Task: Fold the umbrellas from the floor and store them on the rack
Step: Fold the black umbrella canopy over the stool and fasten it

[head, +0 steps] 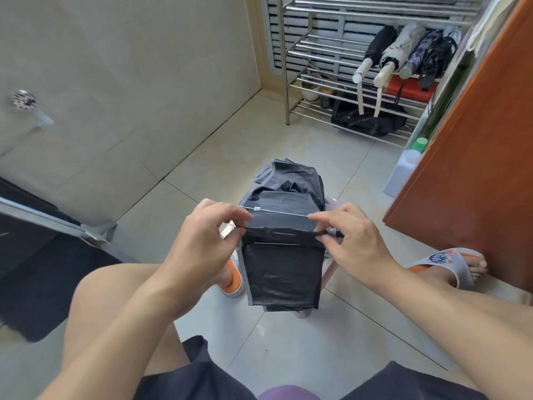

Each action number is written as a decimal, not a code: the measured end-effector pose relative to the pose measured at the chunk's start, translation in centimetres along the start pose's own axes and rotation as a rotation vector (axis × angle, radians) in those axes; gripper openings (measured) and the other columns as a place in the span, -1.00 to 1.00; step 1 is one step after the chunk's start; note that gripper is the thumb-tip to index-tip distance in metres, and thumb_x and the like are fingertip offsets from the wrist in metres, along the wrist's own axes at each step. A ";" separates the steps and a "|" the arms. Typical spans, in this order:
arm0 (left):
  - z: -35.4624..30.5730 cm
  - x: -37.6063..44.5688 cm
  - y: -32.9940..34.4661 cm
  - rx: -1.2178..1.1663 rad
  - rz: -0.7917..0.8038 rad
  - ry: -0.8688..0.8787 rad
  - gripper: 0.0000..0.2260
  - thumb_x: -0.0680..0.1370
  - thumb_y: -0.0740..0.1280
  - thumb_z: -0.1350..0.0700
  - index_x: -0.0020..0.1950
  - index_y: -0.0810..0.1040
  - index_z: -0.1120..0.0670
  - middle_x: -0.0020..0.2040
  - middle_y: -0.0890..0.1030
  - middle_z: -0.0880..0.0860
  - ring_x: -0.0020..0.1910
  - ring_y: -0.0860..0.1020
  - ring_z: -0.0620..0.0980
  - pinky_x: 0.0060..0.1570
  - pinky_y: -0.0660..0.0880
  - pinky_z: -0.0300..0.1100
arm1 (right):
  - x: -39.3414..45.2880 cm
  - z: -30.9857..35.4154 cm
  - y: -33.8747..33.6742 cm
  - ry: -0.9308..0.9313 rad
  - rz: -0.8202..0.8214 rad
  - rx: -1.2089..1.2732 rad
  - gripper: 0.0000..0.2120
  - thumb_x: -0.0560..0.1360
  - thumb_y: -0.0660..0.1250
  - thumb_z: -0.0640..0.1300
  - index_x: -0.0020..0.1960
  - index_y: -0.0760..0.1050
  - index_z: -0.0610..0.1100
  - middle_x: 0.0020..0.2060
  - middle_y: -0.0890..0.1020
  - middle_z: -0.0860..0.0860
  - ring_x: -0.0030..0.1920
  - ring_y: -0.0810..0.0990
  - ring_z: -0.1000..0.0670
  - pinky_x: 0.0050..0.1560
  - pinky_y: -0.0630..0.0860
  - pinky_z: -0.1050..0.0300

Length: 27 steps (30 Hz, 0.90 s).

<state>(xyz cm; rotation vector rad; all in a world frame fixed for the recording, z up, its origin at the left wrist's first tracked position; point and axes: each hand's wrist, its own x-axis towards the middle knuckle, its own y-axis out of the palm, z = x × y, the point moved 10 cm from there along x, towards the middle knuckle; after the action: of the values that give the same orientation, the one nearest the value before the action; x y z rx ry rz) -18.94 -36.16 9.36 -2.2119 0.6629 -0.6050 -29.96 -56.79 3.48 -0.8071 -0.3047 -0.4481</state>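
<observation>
Pinching the black umbrella (284,267), left hand (202,241) and right hand (350,241) hide its handle.

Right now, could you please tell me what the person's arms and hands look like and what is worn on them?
Both arms are bare to the frame edge: no sleeves, gloves, watch or rings show. The left hand and right hand have short, unpainted nails.

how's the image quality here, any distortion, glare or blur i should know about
Head view: wide-angle bending curves the wall edges and the steel rack; even daylight, soft shadows; faint sheen on the floor tiles and on the black umbrella pinched by the left hand and right hand; the floor drain at left is smeared.
</observation>
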 end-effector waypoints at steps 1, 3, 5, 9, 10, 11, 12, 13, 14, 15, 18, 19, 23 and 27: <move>-0.5 -0.4 0.2 0.019 0.027 0.046 -0.66 0.49 0.46 0.33 -0.03 0.63 -0.15 -0.11 0.63 -0.17 0.06 0.52 -0.10 -0.01 0.38 -0.38 | -0.3 0.0 -0.1 -0.003 0.004 0.004 -0.55 0.34 0.51 -0.45 0.16 0.67 -0.12 -0.18 0.65 0.15 -0.03 0.50 0.06 -0.03 0.41 0.44; -0.9 -1.6 0.8 0.009 0.122 0.089 -0.64 0.45 0.46 0.35 -0.09 0.58 -0.15 -0.11 0.62 -0.18 0.03 0.54 -0.07 -0.02 0.40 -0.34 | -1.4 0.2 -0.1 -0.037 0.021 0.018 -0.55 0.32 0.51 -0.47 0.14 0.67 -0.14 -0.18 0.63 0.16 -0.04 0.54 0.03 -0.01 0.47 0.36; -0.5 -3.0 2.5 -0.017 0.271 0.135 -0.64 0.46 0.45 0.35 -0.14 0.52 -0.15 -0.17 0.63 -0.17 -0.04 0.55 -0.07 0.02 0.42 -0.21 | -3.0 0.7 0.8 -0.097 0.087 0.020 -0.61 0.33 0.50 -0.44 0.10 0.67 -0.15 -0.17 0.63 0.12 -0.05 0.58 0.00 0.00 0.55 0.20; 2.7 -6.3 8.4 0.227 0.600 0.258 -0.79 0.47 0.39 0.24 -0.10 0.55 -0.09 -0.16 0.60 -0.18 -0.11 0.52 -0.18 -0.05 0.45 -0.22 | -7.5 -0.1 7.2 -0.192 0.557 -0.137 -0.84 0.46 0.36 -0.12 0.00 0.67 -0.01 -0.18 0.67 0.04 -0.10 0.63 -0.05 -0.06 0.58 0.01; 4.1 -7.4 10.3 0.317 0.719 0.228 -0.81 0.48 0.39 0.21 -0.03 0.59 -0.09 -0.09 0.62 -0.17 -0.05 0.54 -0.15 -0.01 0.47 -0.18 | -9.0 -1.4 9.1 -0.144 0.753 -0.233 -0.81 0.49 0.31 -0.06 0.03 0.65 0.03 -0.16 0.67 0.04 -0.08 0.63 -0.06 -0.05 0.57 0.01; 5.4 -8.6 11.9 0.415 0.843 0.194 -0.81 0.51 0.39 0.16 0.07 0.60 -0.09 0.01 0.64 -0.16 0.04 0.55 -0.11 0.07 0.49 -0.14 | -10.2 -2.4 10.2 -0.091 0.924 -0.305 -0.79 0.52 0.28 -0.03 0.08 0.63 0.06 -0.11 0.68 0.04 -0.05 0.63 -0.07 -0.04 0.55 0.03; 6.4 -9.6 12.9 0.496 0.955 0.162 -0.78 0.55 0.38 0.11 0.16 0.60 -0.10 0.11 0.64 -0.15 0.12 0.56 -0.07 0.14 0.48 -0.12 | -10.6 -2.9 10.6 -0.039 1.029 -0.335 -0.79 0.54 0.26 -0.03 0.12 0.60 0.08 -0.06 0.68 0.05 -0.01 0.62 -0.07 -0.02 0.53 0.06; 7.0 -10.1 13.3 0.514 1.029 0.118 -0.77 0.58 0.36 0.07 0.23 0.58 -0.10 0.16 0.63 -0.14 0.16 0.55 -0.06 0.18 0.47 -0.12 | -9.9 -2.9 10.3 0.014 1.038 -0.315 -0.79 0.56 0.26 -0.03 0.13 0.59 0.08 -0.03 0.68 0.06 0.01 0.62 -0.06 0.00 0.53 0.07; 7.2 -10.0 13.4 0.472 1.053 0.077 -0.77 0.60 0.34 0.03 0.26 0.56 -0.11 0.15 0.62 -0.16 0.15 0.56 -0.07 0.18 0.47 -0.13 | -8.3 -3.0 9.7 0.066 0.967 -0.283 -0.80 0.57 0.26 -0.02 0.13 0.59 0.08 -0.01 0.69 0.07 0.03 0.63 -0.04 0.02 0.53 0.07; 7.0 -9.3 13.2 0.413 1.033 0.048 -0.79 0.62 0.32 0.00 0.25 0.56 -0.12 0.09 0.62 -0.20 0.10 0.56 -0.10 0.17 0.47 -0.15 | -6.1 -3.1 8.5 0.125 0.840 -0.272 -0.81 0.57 0.26 -0.01 0.13 0.60 0.09 0.00 0.70 0.10 0.04 0.63 -0.01 0.03 0.52 0.09; 6.2 -5.5 10.4 0.238 0.802 -0.086 -0.90 0.60 0.30 -0.04 0.07 0.58 -0.20 -0.12 0.60 -0.28 -0.02 0.58 -0.16 0.08 0.51 -0.16 | -0.5 -5.7 3.5 0.428 0.400 -0.211 -0.84 0.58 0.28 -0.06 0.01 0.64 0.06 -0.10 0.71 0.10 -0.04 0.64 -0.01 -0.07 0.45 0.14; 6.2 -4.1 9.2 0.142 0.698 -0.169 -0.91 0.60 0.31 0.00 0.00 0.59 -0.19 -0.16 0.63 -0.25 -0.05 0.60 -0.16 0.05 0.52 -0.17 | 0.3 -6.9 2.3 0.549 0.299 -0.132 -0.84 0.57 0.28 -0.11 -0.04 0.64 0.04 -0.16 0.71 0.08 -0.08 0.65 -0.03 -0.06 0.48 0.12; 6.0 1.7 4.1 -0.025 0.220 -0.290 -0.86 0.58 0.36 0.16 -0.09 0.65 -0.06 -0.22 0.67 -0.10 -0.20 0.58 -0.16 -0.20 0.43 -0.36 | 1.3 -10.9 2.3 0.873 0.113 0.177 -0.84 0.58 0.25 -0.20 0.04 0.54 0.02 -0.15 0.68 0.00 -0.05 0.68 -0.08 -0.07 0.58 0.05; 7.4 5.6 3.5 -0.078 0.057 -0.379 -0.85 0.58 0.32 0.18 -0.03 0.65 -0.05 -0.15 0.69 -0.10 -0.22 0.57 -0.15 -0.25 0.39 -0.33 | 1.9 -13.2 6.3 1.018 0.142 0.280 -0.76 0.54 0.28 -0.18 0.18 0.48 0.02 0.10 0.64 -0.06 0.09 0.64 -0.10 -0.01 0.57 0.06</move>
<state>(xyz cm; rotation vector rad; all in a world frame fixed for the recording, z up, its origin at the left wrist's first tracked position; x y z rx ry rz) -11.26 -37.98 3.34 -2.2849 0.5546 -0.1241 -24.02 -63.32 -8.33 -0.2510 0.6221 -0.6095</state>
